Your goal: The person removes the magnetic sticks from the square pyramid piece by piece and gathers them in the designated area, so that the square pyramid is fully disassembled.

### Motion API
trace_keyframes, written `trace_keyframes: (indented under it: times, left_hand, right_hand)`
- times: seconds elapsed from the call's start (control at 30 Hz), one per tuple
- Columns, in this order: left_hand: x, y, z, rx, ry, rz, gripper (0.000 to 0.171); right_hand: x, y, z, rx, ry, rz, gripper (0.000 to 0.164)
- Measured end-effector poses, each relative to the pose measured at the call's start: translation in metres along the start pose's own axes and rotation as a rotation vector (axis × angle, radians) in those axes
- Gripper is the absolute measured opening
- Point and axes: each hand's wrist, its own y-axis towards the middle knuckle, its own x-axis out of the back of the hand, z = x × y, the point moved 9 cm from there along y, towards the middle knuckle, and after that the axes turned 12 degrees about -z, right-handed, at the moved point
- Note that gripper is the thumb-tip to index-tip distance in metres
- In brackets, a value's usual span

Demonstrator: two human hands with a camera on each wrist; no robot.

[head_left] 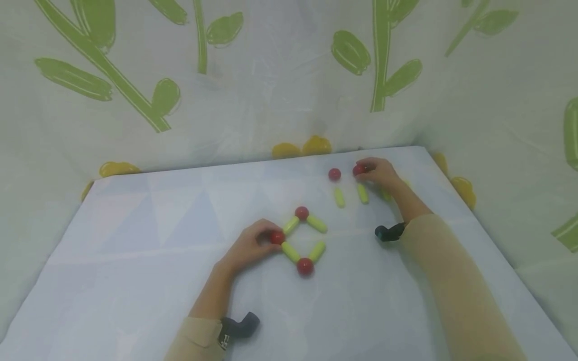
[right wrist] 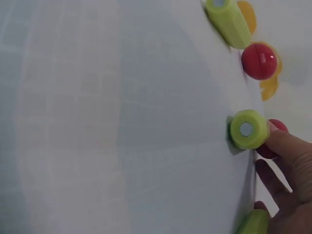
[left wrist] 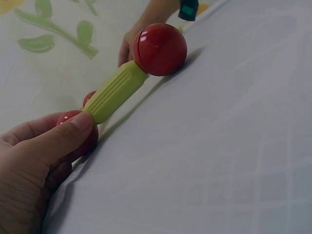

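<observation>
PINCHING RED, LEFT AND RIGHT

At a white table (head_left: 135, 281), before a curtain (head_left: 271, 75) printed with green leaves and, low down, yellow flowers (head_left: 317, 146). Set out mid-table in a diamond: left ball (head_left: 277, 237) at the left corner, between upper-left rod (head_left: 291, 225) and lower-left rod (head_left: 291, 252); upper ball (head_left: 302, 213) at the far corner, with upper-right rod (head_left: 317, 223); lower ball (head_left: 305, 266) at the near corner, with lower-right rod (head_left: 318, 250); between the free ends of those right-hand rods, a gap.

Toward the far right: far ball (head_left: 334, 174), with first rod (head_left: 339, 197) just in front, apart; beside it, right ball (head_left: 358, 170), with middle rod (head_left: 363, 193) on the near side, touching or not impossible to tell. Partly hidden by the right hand (head_left: 379, 173), third rod (head_left: 386, 196).

Pinching left ball with the left hand (head_left: 248, 245), thumb to the near side, curled fingers to the far side; reaching in from the near left, out of the left sleeve (head_left: 198, 338). Pinching right ball between right thumb and fingers, coming at it from the right; stretching far forward and slanting leftward out of the right sleeve (head_left: 456, 281), with right camera (head_left: 390, 232) at the wrist.
</observation>
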Motion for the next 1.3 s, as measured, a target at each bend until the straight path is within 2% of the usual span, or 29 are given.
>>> trace_keyframes:
  times: [0.33,0.57,0.77,0.93,1.03,1.17,1.3]
  left_hand:
    - [-0.001,-0.002,-0.003,-0.022,0.001,-0.002,0.038]
    - [-0.001,-0.002,-0.004,-0.014,0.005,-0.004,0.038]
    - [-0.002,-0.002,-0.001,0.008,-0.002,-0.002,0.037]
    - [-0.002,0.0,0.001,0.047,0.001,-0.005,0.038]
    - [-0.002,0.0,0.001,0.077,0.003,0.001,0.038]
    - [-0.002,-0.001,-0.009,0.093,-0.006,0.026,0.038]
    - [0.001,-0.003,-0.022,0.106,-0.028,0.066,0.036]
  right_hand:
    - [0.0,0.0,-0.006,0.036,-0.034,0.03,0.065]
    - [0.007,-0.009,-0.001,0.08,-0.05,0.04,0.066]
    - [0.017,-0.021,0.003,0.113,-0.074,-0.012,0.064]
    - [0.023,-0.046,0.02,0.191,-0.016,-0.077,0.053]
    - [0.019,-0.065,0.03,0.253,0.016,-0.076,0.046]
    - [0.004,-0.091,0.047,0.376,0.048,-0.018,0.041]
    - [-0.023,-0.12,0.062,0.49,0.153,0.114,0.035]
